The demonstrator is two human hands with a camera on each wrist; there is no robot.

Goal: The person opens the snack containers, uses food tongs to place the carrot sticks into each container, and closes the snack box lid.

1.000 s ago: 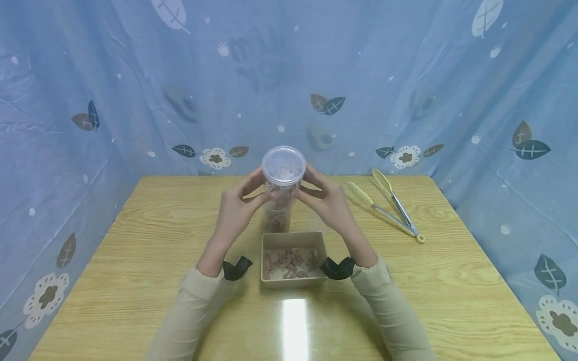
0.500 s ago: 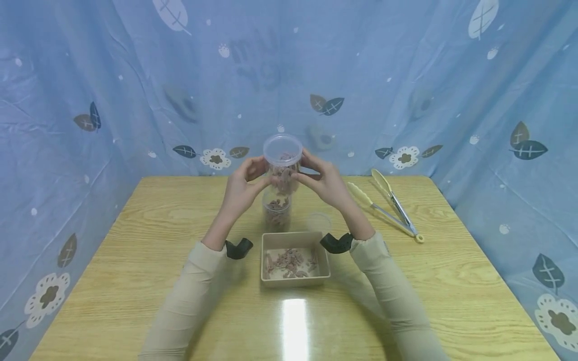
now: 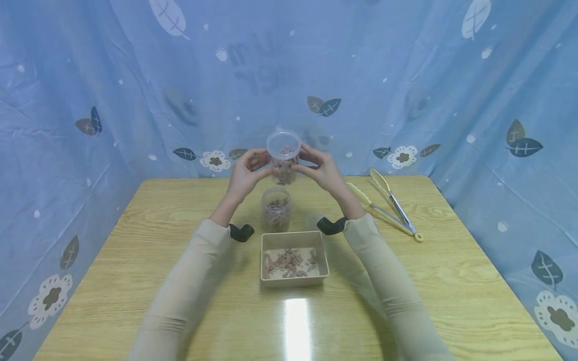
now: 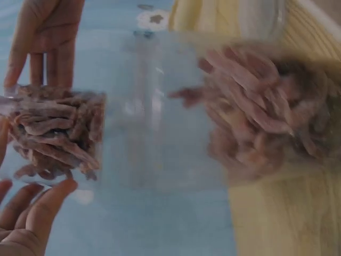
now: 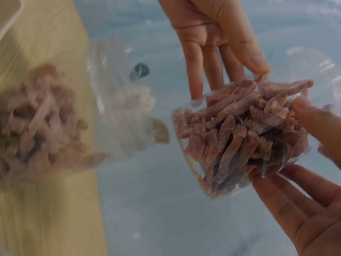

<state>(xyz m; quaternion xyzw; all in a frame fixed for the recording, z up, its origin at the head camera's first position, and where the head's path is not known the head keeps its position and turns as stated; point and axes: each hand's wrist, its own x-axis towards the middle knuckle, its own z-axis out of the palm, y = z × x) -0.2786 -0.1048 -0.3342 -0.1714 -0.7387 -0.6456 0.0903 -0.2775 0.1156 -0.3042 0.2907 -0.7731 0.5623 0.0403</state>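
Both hands hold a clear plastic jar (image 3: 283, 163) up in the air, near the back edge of the table. My left hand (image 3: 246, 173) grips its left side and my right hand (image 3: 322, 173) its right, thumbs on the near side. Reddish-brown dried strips fill much of this jar (image 5: 240, 138) in the right wrist view, and a clear round cap tops it in the head view. Below it, a second clear jar (image 3: 276, 213) with similar strips stands on the table, apart from the held one. In the left wrist view this lower jar (image 4: 261, 112) looks large and blurred.
In front of the standing jar sits a beige rectangular box (image 3: 293, 282) with loose strips (image 3: 289, 260) on its bottom. Yellow-tipped tongs (image 3: 399, 210) lie spread at the right on the wooden table (image 3: 149, 240). A patterned blue curtain (image 3: 271, 60) closes off the back and sides.
Both hands have raised the held jar and carried it slightly away from me. A gap now shows between it and the standing jar, which it overlapped before.
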